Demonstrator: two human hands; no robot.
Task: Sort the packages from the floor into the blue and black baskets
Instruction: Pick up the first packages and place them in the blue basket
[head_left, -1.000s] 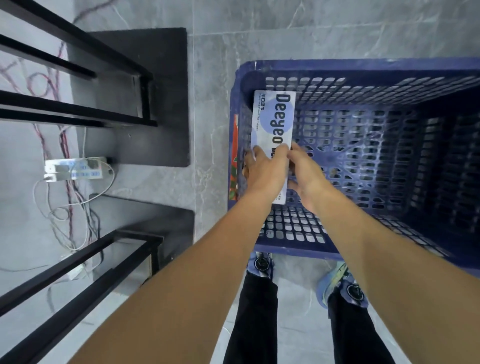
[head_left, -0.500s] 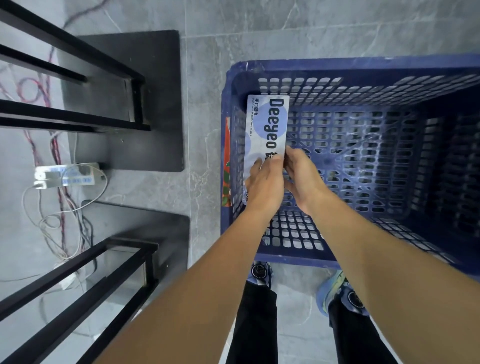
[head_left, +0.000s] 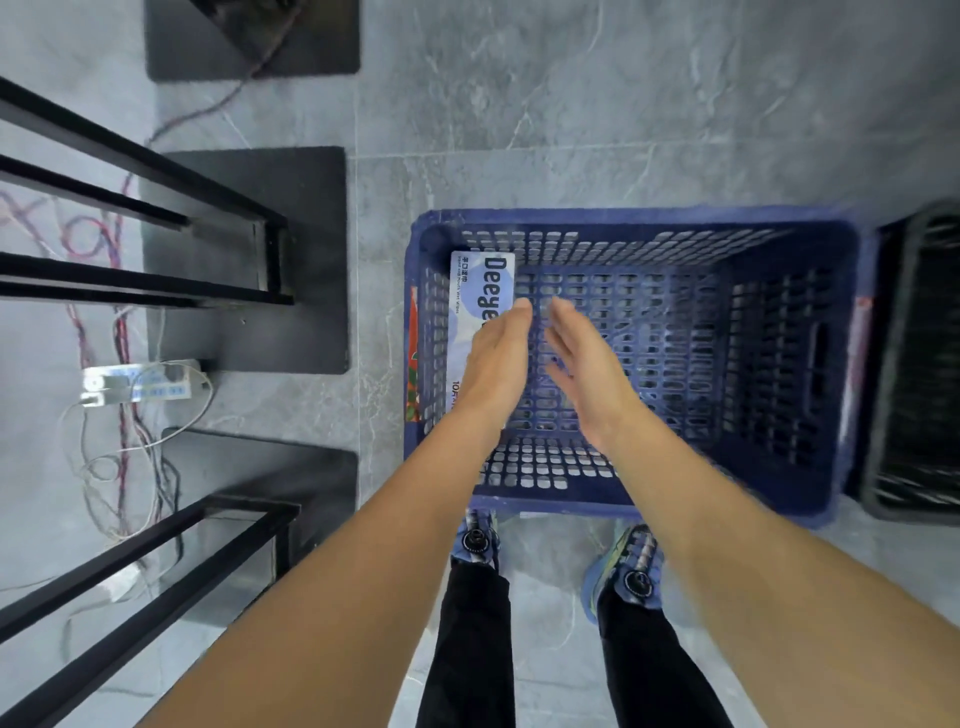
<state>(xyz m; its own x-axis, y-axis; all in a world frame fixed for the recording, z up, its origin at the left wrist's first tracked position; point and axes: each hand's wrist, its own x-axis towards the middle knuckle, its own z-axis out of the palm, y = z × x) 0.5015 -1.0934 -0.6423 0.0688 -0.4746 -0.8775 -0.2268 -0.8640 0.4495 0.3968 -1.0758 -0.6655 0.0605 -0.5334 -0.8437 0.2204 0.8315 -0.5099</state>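
Left of the blue basket (head_left: 623, 215): black metal frames (head_left: 156, 280), loose cables (head_left: 124, 426). Just beside its right wall: black basket (head_left: 914, 364). Inside, against the left wall: package (head_left: 480, 291), long axis near-to-far, printed face inward. Above, left hand (head_left: 498, 358) and right hand (head_left: 587, 374), fingers straight, gripping nothing.

Both hands reach down over the blue basket (head_left: 623, 215), fingers straight and together, palms turned toward each other with a gap between them. The left hand (head_left: 498, 358) lies over a white and lilac package (head_left: 480, 291) printed "Deeye…", which stands on edge against the basket's wall just left of the left fingers (head_left: 519, 312). Whether they touch it cannot be told. The right hand (head_left: 582, 374) holds nothing; under its fingers (head_left: 563, 312) only the slotted basket bottom shows. Well right of the fingers, a black basket (head_left: 914, 364) stands beside the blue one on the grey floor (head_left: 571, 104). Well left of them are black metal frames (head_left: 156, 218) and loose cables (head_left: 130, 415).
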